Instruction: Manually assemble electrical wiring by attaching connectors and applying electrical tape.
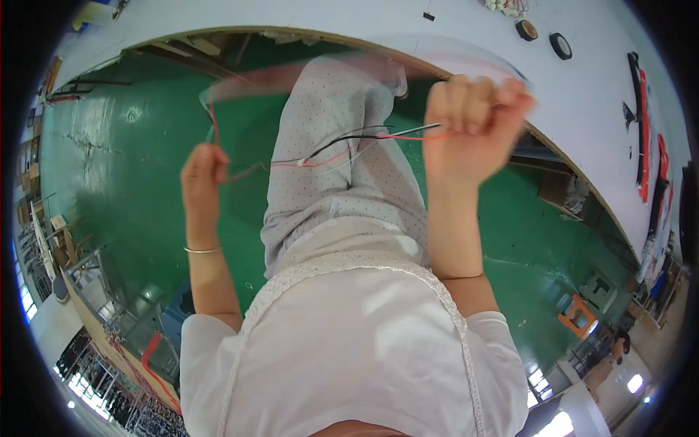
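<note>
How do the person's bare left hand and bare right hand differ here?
The bare left hand appears over the green floor; the bare right hand is higher in view, overlapping the white tabletop's edge. The left wrist wears a thin metallic-looking bracelet; the right wrist shows none. The right hand looks more motion-blurred than the left. Both hold thin coloured wires, red among them.

Orange stool [579,312], green floor [131,175], white tabletop [590,109]

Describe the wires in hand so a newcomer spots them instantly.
Start at the big white table across the top. Below its edge, between the person's left hand and right hand, thin wires show against dotted trousers. Black, red and pale, they are held up, unlike the red and black bundles lying on the table.
</note>
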`<state>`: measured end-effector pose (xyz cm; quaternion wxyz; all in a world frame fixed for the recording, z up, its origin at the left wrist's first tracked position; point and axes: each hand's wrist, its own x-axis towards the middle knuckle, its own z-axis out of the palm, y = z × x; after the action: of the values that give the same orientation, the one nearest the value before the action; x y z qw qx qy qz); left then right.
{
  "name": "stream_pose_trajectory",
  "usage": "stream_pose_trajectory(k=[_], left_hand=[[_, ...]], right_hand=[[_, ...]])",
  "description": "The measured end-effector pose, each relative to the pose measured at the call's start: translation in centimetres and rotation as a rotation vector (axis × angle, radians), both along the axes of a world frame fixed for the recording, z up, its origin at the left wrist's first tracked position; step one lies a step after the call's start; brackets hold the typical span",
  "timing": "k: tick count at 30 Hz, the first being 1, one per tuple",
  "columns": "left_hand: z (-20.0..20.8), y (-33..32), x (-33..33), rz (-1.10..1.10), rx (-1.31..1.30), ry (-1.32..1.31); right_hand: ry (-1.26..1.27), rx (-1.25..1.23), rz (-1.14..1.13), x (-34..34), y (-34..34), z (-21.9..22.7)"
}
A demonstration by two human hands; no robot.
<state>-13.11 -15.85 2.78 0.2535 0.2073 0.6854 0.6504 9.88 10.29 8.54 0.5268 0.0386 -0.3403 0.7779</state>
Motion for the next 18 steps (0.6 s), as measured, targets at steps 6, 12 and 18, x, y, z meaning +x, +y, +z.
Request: stream_pose_trajectory(k=[6, 12, 18], left_hand=[[-2.0, 0.0, 1.1, -0.120, -0.176, 0.072], [-4.4, 4.7, 4.5, -0.402, -0.209, 0.854], [-5.3, 5.8, 5.4, -0.323, -0.430, 0.442]], right_hand=[[-0.087, 0.078, -0.038, 0.4, -0.4, 0.9], [-0.035, 0.147, -0.066, -1.2, -1.5, 1.0], [-0.136, 0.185, -0.138, -0.7, -1.6, 0.0]])
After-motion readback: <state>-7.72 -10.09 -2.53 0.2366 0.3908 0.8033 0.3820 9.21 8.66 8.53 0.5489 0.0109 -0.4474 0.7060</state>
